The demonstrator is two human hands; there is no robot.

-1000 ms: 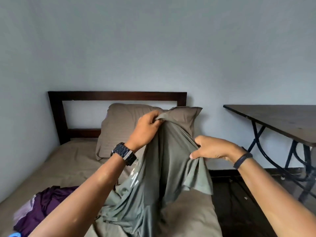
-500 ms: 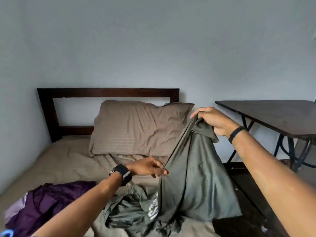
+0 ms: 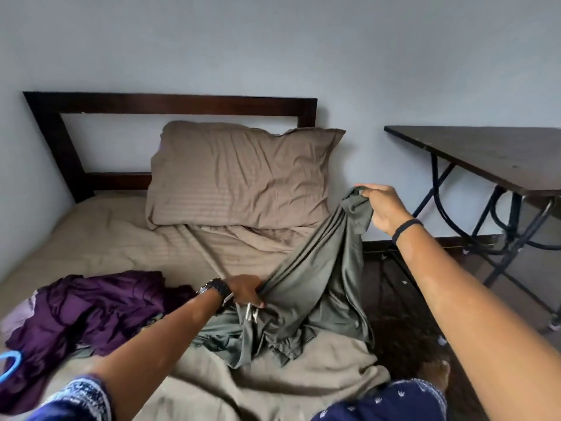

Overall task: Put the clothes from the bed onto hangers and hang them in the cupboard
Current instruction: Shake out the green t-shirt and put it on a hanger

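The pillow (image 3: 243, 177) is my landmark. In front of it, a broad stretch of bare bed (image 3: 115, 238) sheet lies open, room enough for my fingers (image 3: 258, 300) to sweep across. Further toward me from the pillow, the grey-green garment (image 3: 309, 287) rises in a taut ridge, blocking the way across to the bed's right edge. Left of that, well in front of the pillow, the purple clothes (image 3: 91, 308) heap up. Right of the pillow, a strip of floor (image 3: 391, 302) stays passable before the desk (image 3: 491, 153) and its legs.
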